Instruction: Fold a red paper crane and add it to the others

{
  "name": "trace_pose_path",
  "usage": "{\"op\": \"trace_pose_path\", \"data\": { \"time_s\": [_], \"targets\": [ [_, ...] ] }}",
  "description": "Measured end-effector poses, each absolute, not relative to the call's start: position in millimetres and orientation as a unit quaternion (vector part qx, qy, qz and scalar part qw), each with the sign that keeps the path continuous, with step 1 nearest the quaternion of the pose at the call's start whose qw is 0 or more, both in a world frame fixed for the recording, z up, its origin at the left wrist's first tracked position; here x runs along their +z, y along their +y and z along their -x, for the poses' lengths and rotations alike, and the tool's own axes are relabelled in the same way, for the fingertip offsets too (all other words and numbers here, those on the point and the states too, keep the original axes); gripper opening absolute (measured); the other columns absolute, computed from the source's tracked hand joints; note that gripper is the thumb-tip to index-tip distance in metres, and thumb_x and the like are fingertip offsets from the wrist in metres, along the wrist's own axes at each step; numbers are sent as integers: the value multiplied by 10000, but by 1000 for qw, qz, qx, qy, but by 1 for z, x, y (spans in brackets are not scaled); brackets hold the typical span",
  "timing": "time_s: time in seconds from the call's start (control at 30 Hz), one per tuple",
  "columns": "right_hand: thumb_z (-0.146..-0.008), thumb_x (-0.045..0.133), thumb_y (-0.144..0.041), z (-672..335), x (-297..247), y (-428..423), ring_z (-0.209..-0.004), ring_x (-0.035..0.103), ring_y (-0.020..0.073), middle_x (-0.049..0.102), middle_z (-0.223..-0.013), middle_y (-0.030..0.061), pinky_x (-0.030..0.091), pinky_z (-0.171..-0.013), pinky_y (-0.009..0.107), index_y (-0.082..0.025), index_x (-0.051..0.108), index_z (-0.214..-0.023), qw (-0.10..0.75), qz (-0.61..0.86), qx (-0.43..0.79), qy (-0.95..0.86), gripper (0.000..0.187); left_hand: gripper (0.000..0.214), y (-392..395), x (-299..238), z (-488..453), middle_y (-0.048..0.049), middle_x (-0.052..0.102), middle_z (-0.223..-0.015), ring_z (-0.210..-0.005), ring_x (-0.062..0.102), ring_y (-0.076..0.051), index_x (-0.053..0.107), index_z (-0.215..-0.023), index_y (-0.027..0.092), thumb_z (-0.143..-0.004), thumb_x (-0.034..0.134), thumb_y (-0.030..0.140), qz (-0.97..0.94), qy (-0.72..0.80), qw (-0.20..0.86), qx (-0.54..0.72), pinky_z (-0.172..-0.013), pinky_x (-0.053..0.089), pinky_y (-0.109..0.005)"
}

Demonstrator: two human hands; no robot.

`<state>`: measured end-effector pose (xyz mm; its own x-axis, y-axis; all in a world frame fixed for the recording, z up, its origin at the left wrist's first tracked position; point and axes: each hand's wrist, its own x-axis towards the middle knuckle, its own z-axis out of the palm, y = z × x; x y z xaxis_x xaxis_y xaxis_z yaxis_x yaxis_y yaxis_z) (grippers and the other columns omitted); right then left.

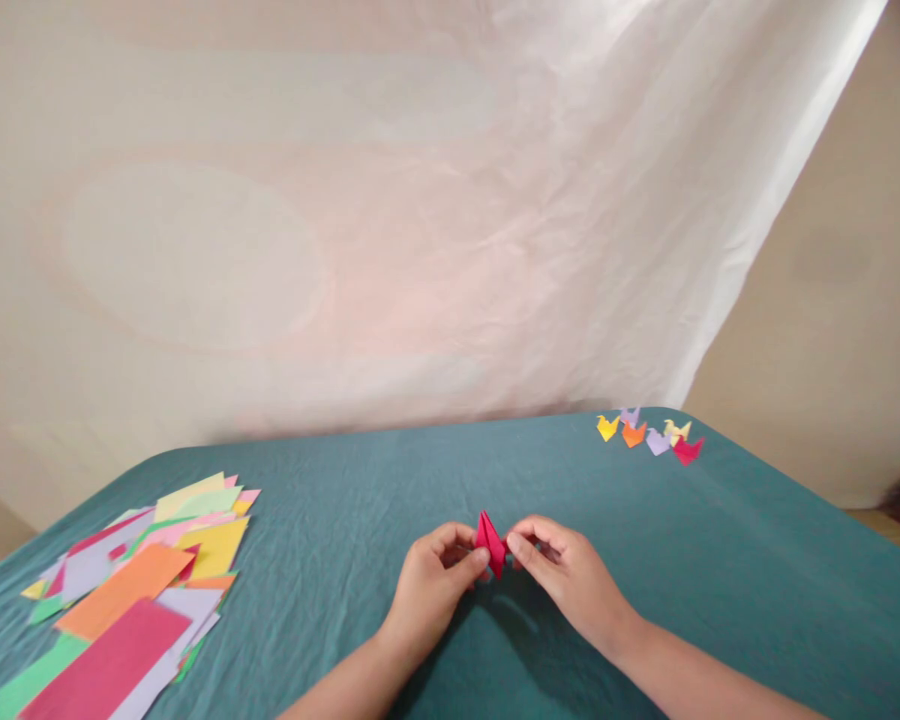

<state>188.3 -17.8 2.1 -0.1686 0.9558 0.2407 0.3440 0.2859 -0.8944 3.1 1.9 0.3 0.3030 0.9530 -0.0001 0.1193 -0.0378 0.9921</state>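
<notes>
A small folded piece of red paper (pixel 490 541) is held just above the teal tablecloth (pixel 345 520), near the front middle. My left hand (pixel 435 578) pinches its left side with thumb and fingers closed. My right hand (pixel 562 570) pinches its right side in the same way. The two hands nearly meet at the paper.
A loose pile of coloured paper sheets (pixel 135 590) lies at the front left of the table. Several small folded paper figures (pixel 651 433) sit at the far right corner. A white cloth backdrop (pixel 420 220) hangs behind the table.
</notes>
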Motion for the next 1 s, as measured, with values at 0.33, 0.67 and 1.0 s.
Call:
{"op": "trace_pose_path", "data": {
  "time_s": [0.33, 0.67, 1.0],
  "targets": [
    [-858, 602, -342, -187, 0, -17, -748, 605, 153, 664, -803, 5, 434, -647, 226, -191, 666, -840, 434, 471, 375, -671, 165, 192, 2, 0, -2, -30, 670, -691, -651, 614, -152, 628, -859, 138, -808, 618, 324, -603, 430, 554, 380, -600, 438, -229],
    [-830, 629, -339, -185, 7, -19, -752, 606, 160, 670, -824, 16, 446, -643, 231, -193, 663, -850, 421, 470, 373, -680, 151, 148, -4, 4, -5, -36, 666, -733, -676, 598, -152, 628, -806, 140, -811, 612, 287, -624, 442, 509, 394, -655, 447, -242],
    [-892, 546, -371, -188, 5, -17, -749, 593, 153, 650, -790, 14, 438, -680, 236, -190, 665, -810, 430, 453, 354, -696, 232, 137, 0, -1, -4, -13, 649, -692, -627, 574, -125, 625, -807, 145, -808, 630, 281, -612, 413, 544, 399, -612, 431, -211]
  ]
}}
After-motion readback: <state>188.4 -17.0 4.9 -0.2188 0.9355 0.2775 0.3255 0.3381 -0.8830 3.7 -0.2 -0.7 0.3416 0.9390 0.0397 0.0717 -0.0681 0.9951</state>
